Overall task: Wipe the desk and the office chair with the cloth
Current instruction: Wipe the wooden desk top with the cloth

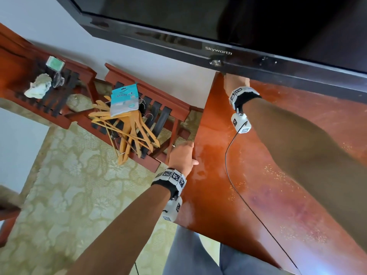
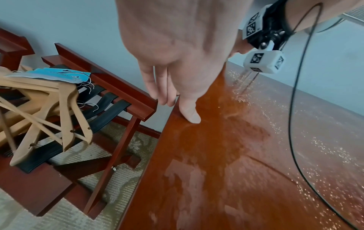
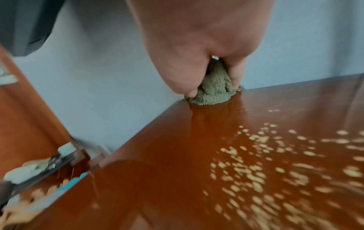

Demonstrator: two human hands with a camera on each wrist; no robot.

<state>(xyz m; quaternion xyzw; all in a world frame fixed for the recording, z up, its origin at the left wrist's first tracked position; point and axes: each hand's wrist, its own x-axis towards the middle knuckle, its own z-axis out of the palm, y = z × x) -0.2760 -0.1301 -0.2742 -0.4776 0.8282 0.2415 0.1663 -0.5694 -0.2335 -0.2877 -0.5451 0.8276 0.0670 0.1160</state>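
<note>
The desk [image 1: 268,175] fills the lower right of the head view: a glossy red-brown top, with pale specks scattered over its right half and dull wet-looking patches along its left edge. The TV [image 1: 198,20] spans the top of the frame, its lower bezel hanging over the far side of the desk. The carpet [image 1: 69,185], pale with a floral pattern, takes the lower left. Two luggage racks stand against the wall at centre left; the nearer rack [image 1: 158,108] sits just beside the desk and carries a pile of hangers [image 1: 127,133] with a blue packet [image 1: 123,100] on top.

My right hand [image 3: 197,46] is at the far left corner of the desk, upper centre of the head view, partly hidden there under the TV. In the right wrist view its fingers are curled round the cloth [image 3: 213,88], a bunched grey-green wad pressed onto the desk where the top meets the wall.

My left hand [image 1: 182,155] rests on the left edge of the desk, centre of the head view, holding nothing. Its thumb [image 2: 190,112] lies flat on the top; its fingers [image 2: 157,87] point straight down over the edge.

A black cable [image 1: 230,175] crosses the desk below my right wrist.
</note>
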